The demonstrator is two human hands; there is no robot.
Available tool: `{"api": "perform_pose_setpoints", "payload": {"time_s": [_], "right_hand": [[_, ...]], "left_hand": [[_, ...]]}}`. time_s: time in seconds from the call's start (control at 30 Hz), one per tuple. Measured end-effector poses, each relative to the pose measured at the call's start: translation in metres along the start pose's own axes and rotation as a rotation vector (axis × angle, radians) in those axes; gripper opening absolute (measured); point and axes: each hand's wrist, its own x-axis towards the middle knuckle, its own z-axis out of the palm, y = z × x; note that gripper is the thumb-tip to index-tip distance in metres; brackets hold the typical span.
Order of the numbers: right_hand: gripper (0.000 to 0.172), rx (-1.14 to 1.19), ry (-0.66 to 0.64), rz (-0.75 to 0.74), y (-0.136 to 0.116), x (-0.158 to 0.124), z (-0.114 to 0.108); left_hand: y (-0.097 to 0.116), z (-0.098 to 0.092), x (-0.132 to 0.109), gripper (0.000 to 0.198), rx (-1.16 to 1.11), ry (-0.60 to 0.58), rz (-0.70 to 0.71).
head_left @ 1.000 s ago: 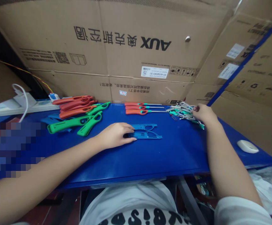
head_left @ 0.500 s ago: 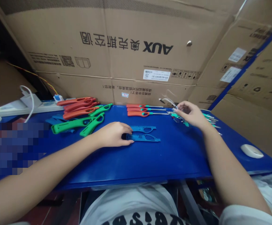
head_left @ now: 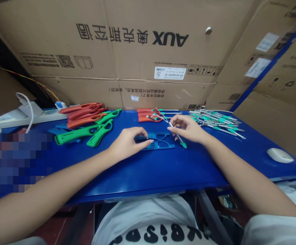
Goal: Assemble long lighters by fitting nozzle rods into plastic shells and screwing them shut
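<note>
My right hand [head_left: 188, 129] pinches a thin metal lighter tube [head_left: 180, 139] between thumb and fingers. The tube slants down to a green tip, and loose wires [head_left: 160, 115] stick out from its upper end. Beneath the hands, two blue plastic lighter-handle halves [head_left: 166, 145] lie side by side on the table, hollow side up. Over their left ends curves my left hand [head_left: 127, 143], thumb and fingers apart; whether it touches them is unclear. Many similar tubes with green parts [head_left: 220, 119] are heaped to the right of my right hand.
Behind the blue halves lie several red-handled lighters with metal tubes [head_left: 148, 115]. Red handle shells [head_left: 86, 114] and green handle shells [head_left: 78, 134] are piled left. A power strip [head_left: 46, 117] runs at back left. A white mouse-shaped object [head_left: 280, 155] sits right. Cardboard [head_left: 127, 71] walls the back.
My right hand has come from the tube heap toward the blue halves, bringing one wired tube along. The left hand has shifted slightly right, over the halves. The camera view has tilted slightly.
</note>
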Motion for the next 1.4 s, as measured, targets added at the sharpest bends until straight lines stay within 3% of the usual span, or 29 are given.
{"api": "perform_pose_setpoints", "payload": {"time_s": [0.17,0.5,0.73,1.03,1.13,1.27,1.33,1.4], "right_hand": [[0.042,0.089,-0.063,0.096,-0.002,0.0,0.007],[0.042,0.058,-0.116,0.049,-0.004,-0.002,0.006],[0.035,-0.176,-0.205,-0.076,-0.007,-0.005,0.009],[0.034,-0.244,-0.236,-0.149,-0.018,-0.009,0.03],[0.042,-0.288,-0.28,-0.172,-0.022,-0.011,0.024],[0.066,-0.442,-0.354,-0.167,-0.022,-0.012,0.0],[0.061,-0.521,-0.321,-0.124,-0.017,-0.011,-0.013],[0.041,-0.572,-0.272,-0.08,-0.012,-0.01,-0.023]], "left_hand": [[0.0,0.0,-0.001,0.023,0.015,0.132,-0.021],[-0.006,0.0,0.0,0.041,0.213,0.244,0.098],[0.007,0.0,-0.003,0.035,0.314,0.142,0.267],[0.012,0.006,-0.004,0.016,0.267,0.106,0.325],[0.012,0.003,-0.003,0.014,0.253,0.149,0.341],[0.01,-0.004,-0.001,0.011,0.243,0.227,0.325],[0.01,-0.006,-0.001,0.01,0.243,0.26,0.309],[0.01,-0.009,0.0,0.01,0.242,0.288,0.293]]}}
